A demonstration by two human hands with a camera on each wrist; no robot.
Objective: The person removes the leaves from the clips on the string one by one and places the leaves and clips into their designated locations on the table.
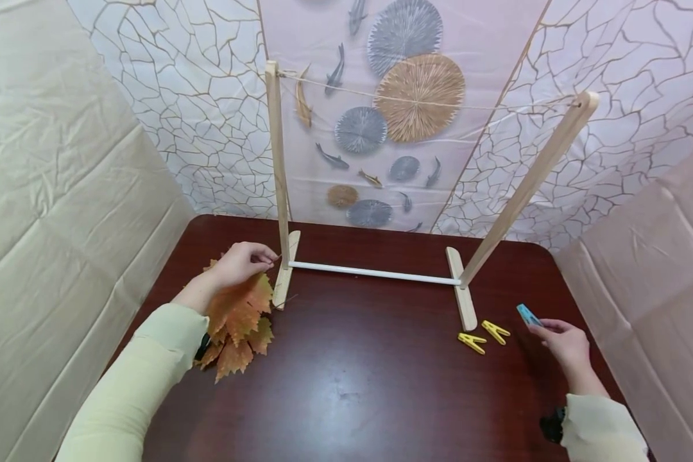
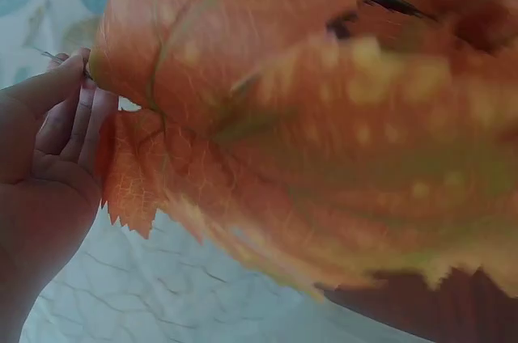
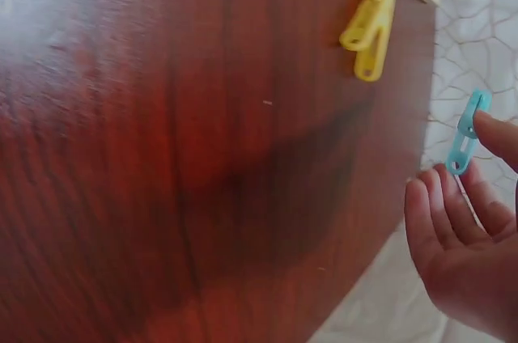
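Note:
At the left of the head view, my left hand (image 1: 240,264) pinches the thin stem of an orange maple leaf (image 2: 267,141) between thumb and fingers. The leaf hangs beneath the wrist, above a pile of autumn leaves (image 1: 233,358) that it and my forearm partly hide. On the right, my right hand (image 1: 568,350) holds a light blue clothespin (image 1: 528,314) between thumb and fingers, raised over the table. Two yellow clothespins (image 1: 471,343) lie on the table to the left of that hand, close to the rack's right foot.
A wooden rack stands at the back, with a left post (image 1: 278,160), a leaning right post (image 1: 525,192) and a white lower bar (image 1: 375,274). A thin string (image 1: 416,102) spans the post tops. Patterned cloth surrounds the dark red table (image 1: 346,372).

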